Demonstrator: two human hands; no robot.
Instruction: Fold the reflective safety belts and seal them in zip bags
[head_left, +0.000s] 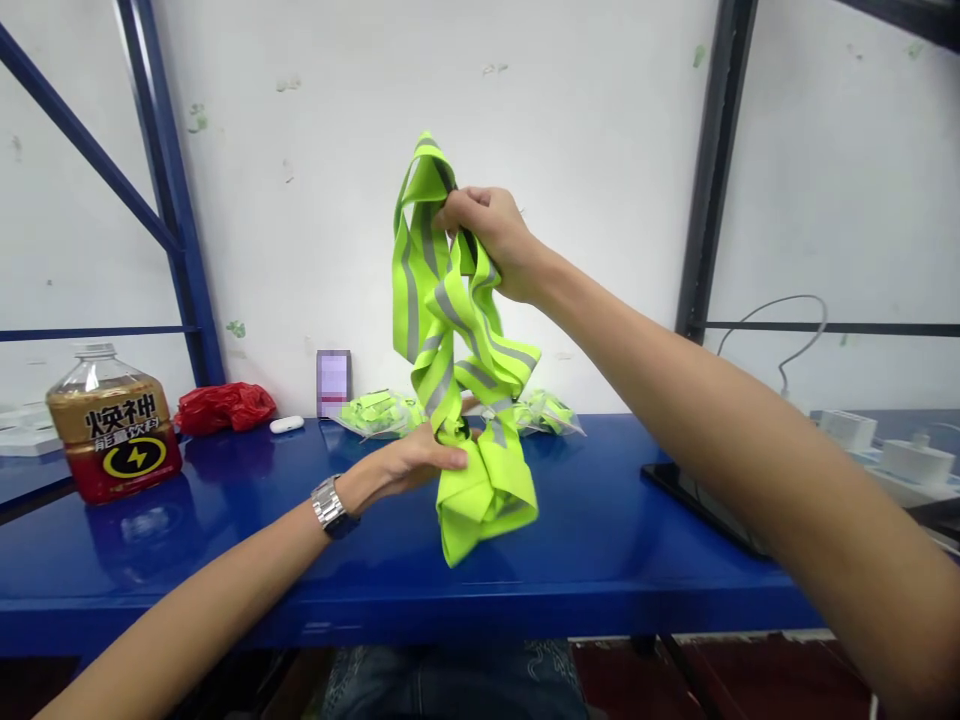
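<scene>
A neon-yellow reflective strap harness [480, 345] with grey stripes hangs in loops above the blue table. High on it, my right hand [491, 235] is closed around the gathered straps, and one loop stands up above the fingers. My left hand [412, 455], with a metal-band watch [330, 507] at the wrist, grips the harness lower down near a dark fitting. Its thumb lies across the front; the other fingers are largely hidden behind the straps. Below this hand dangles a wide folded bunch of the same webbing.
The blue table [300, 560] carries clear bags of neon straps [382, 410], a propped phone [333, 383], a white case [286, 424], a red plastic bag [225, 408] and a large drink bottle [112, 425]. A dark tablet-like device [701, 505] and white chargers [915, 460] lie right.
</scene>
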